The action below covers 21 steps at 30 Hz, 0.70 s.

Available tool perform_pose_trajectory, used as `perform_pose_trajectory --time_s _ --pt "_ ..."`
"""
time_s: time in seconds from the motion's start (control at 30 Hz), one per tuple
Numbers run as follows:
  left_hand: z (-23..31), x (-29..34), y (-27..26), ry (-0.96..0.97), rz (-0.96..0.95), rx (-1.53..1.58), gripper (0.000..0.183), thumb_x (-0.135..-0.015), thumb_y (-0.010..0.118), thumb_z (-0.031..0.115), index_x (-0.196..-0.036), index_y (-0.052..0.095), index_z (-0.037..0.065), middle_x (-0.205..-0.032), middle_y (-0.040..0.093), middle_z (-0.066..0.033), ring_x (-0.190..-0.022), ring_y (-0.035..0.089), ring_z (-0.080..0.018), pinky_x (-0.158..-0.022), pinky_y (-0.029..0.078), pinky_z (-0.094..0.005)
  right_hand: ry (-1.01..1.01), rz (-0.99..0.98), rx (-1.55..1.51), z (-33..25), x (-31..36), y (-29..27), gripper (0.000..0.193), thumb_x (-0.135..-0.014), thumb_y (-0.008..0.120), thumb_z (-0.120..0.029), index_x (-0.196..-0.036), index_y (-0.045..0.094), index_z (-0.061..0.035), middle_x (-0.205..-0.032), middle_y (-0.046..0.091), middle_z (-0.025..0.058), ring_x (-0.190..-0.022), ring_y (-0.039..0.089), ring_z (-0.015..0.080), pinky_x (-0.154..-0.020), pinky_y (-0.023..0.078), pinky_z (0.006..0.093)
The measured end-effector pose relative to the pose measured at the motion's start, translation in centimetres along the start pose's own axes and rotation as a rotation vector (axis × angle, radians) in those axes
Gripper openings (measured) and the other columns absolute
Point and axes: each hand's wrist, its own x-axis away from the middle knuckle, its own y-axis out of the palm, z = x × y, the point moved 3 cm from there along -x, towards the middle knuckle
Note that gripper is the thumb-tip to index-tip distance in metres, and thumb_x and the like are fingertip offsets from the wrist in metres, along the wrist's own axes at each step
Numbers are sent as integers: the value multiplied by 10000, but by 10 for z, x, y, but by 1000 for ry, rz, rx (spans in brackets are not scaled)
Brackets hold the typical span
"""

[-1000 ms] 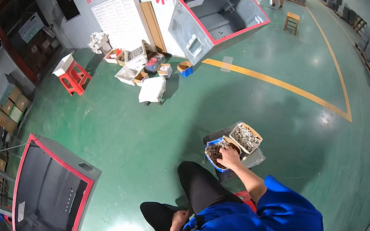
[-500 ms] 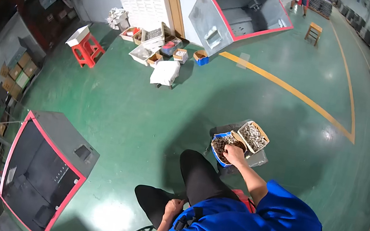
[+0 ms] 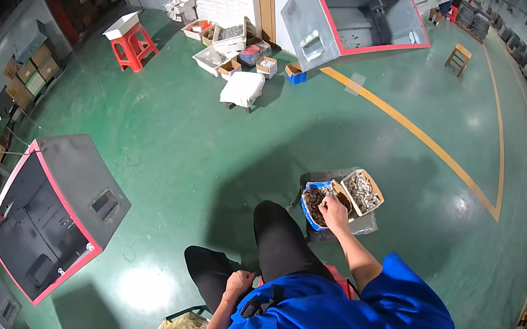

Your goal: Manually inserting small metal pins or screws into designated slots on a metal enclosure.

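While the right hand (image 3: pixel 334 211) dips into the blue-sided carton (image 3: pixel 307 216), picking from its small dark parts (image 3: pixel 313 198) appears to be under way; head view only. Right fingers: bunched narrow, tips down among the parts; cannot tell whether anything is pinched. Dark parts lie under and just left of these fingertips, in the carton. Just right of and beyond the fingers, touching the carton, a beige box (image 3: pixel 370 209) is well filled with pale small pieces (image 3: pixel 362 191). Left hand (image 3: pixel 239 282) rests on the black-trousered leg (image 3: pixel 214 271), fingers loosely curled; contents, if any, cannot be told. Nearer the body from the left fingers: a plastic-lined box (image 3: pixel 185 323) with more small pieces. Progress, judged: stock plentiful in both containers by the right fingers, so much is left; no completed piece seen near either hand. Red-edged grey housing (image 3: pixel 85 169), well left of the left fingers, is untouched.
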Motion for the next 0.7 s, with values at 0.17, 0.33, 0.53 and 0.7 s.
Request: perform_pose_trajectory --time_s 0.17,0.33,0.53,0.7 --pt "-3 -1 0 -5 -17 -24 419 -847 531 415 -717 660 37 -708 614 -212 -704 614 -385 -617 480 -459 12 -8 27 -2 -1 2 291 -820 615 -335 -789 560 -51 -825 616 132 -771 614 327 -674 484 428" --pt "5 0 -5 10 -22 -30 420 -850 527 417 -723 661 41 -695 614 -207 -702 616 -380 -616 478 -455 -47 80 64 -1 -1 1 342 -854 566 -367 -745 544 -44 -769 608 133 -737 607 322 -641 468 438" --pt "4 -2 -5 -19 -64 -25 419 -857 519 422 -749 668 46 -702 622 -200 -711 623 -368 -632 480 -447 -62 123 65 -4 -2 -4 375 -844 574 -387 -685 541 -50 -667 590 134 -674 607 323 -610 470 435" --pt "4 1 -8 -37 -91 -22 428 -860 501 433 -770 676 53 -741 631 -199 -751 626 -366 -669 487 -441 -94 117 59 -8 -1 -8 446 -806 598 -453 -610 517 -61 -602 565 128 -600 584 323 -559 453 431"
